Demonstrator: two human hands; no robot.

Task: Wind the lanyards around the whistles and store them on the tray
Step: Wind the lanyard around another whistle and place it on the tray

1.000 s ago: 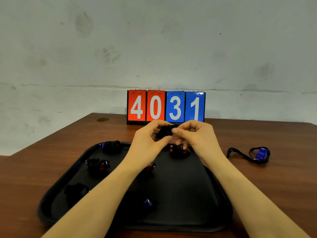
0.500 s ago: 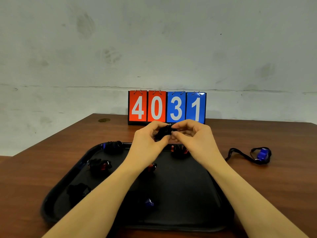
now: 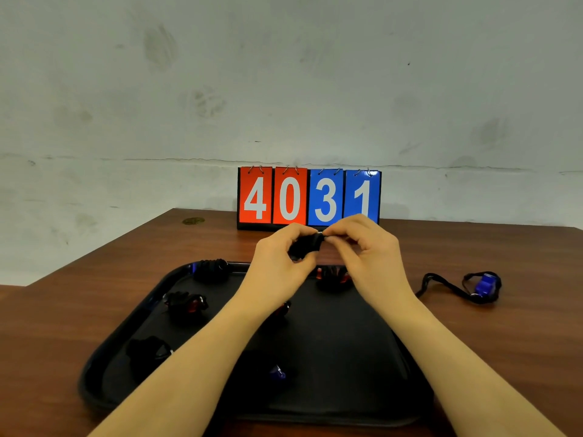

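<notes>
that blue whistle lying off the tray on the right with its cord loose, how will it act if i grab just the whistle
The blue whistle looks small and plastic, so probably light and rigid. Its lanyard lies in slack curves on the table, so it is likely floppy and would trail or dangle behind. It may snag on the tray rim when carried over.

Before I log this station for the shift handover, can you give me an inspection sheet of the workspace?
Surface: brown wooden table, black tray on it.
Job's things: black wound whistle held above the tray; several wound bundles on the tray, e.g.; blue whistle with its lanyard unwound on the table, right of the tray.
Clutter: flip scoreboard reading 4031.
Hands: left hand and right hand both pinch the black wound whistle.
Cables: nothing seen.
Surroundings: stained pale wall.
</notes>
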